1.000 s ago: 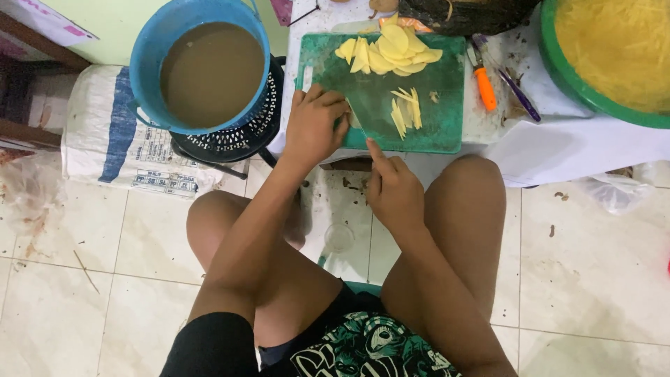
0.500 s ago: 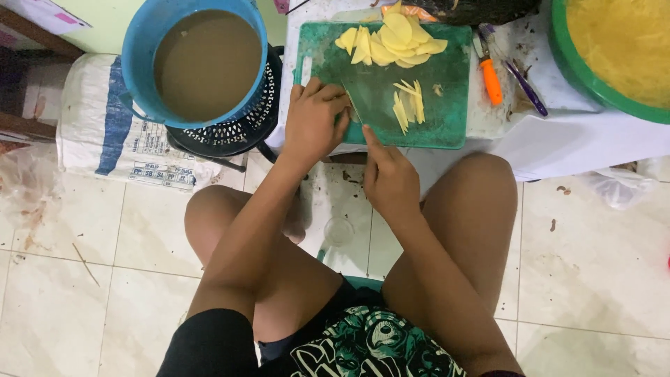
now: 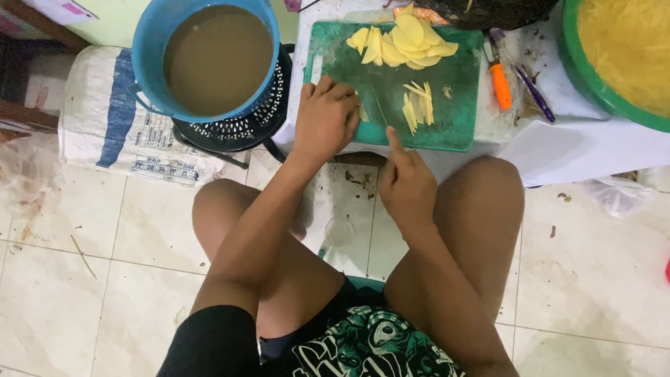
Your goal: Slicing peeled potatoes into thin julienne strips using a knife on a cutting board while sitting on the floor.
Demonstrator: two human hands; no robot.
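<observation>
In the upper middle of the frame a green cutting board [image 3: 447, 115] lies on a low desk [image 3: 558, 143] covered in white. The left hand [image 3: 324, 119] presses down on the board's left part, fingers curled over a pale potato piece [image 3: 363, 114] that is mostly hidden beneath them. The right hand [image 3: 407, 185] sits just below the board's near edge, clenched on the handle of a knife [image 3: 379, 112], index finger stretched along it; the thin blade points up across the board just beside the left fingertips. To the right of the blade lies a small heap of cut yellow strips [image 3: 417, 108], and at the board's top edge a pile of flat yellow slices [image 3: 405, 43]. Right of the board rest an orange-handled tool [image 3: 500, 84] and a purple-handled one [image 3: 534, 94]. A green basin [image 3: 593, 87] of yellow shreds fills the upper right corner. At upper left a blue bucket [image 3: 150, 63] of brown liquid stands on a black basket [image 3: 241, 129].
</observation>
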